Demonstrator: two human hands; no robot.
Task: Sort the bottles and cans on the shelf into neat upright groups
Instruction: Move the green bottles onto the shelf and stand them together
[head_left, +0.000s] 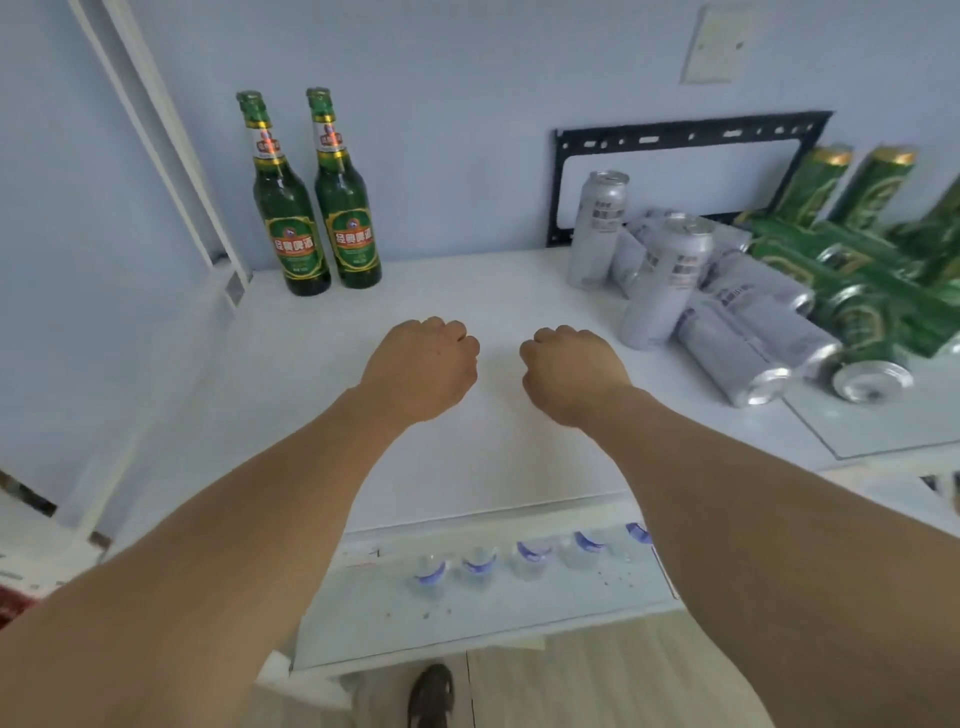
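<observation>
Two green beer bottles stand upright side by side at the back left of the white shelf top. At the right, two silver cans stand upright among several silver cans lying on their sides. Further right, green cans lie in a heap, with two green cans leaning against the wall behind. My left hand and my right hand rest as fists on the middle of the shelf, holding nothing, a short gap between them.
A black metal bracket frame leans on the wall behind the cans. A glass sheet lies under the right-hand cans. A lower shelf holds a row of clear water bottles. A white frame post rises at the left.
</observation>
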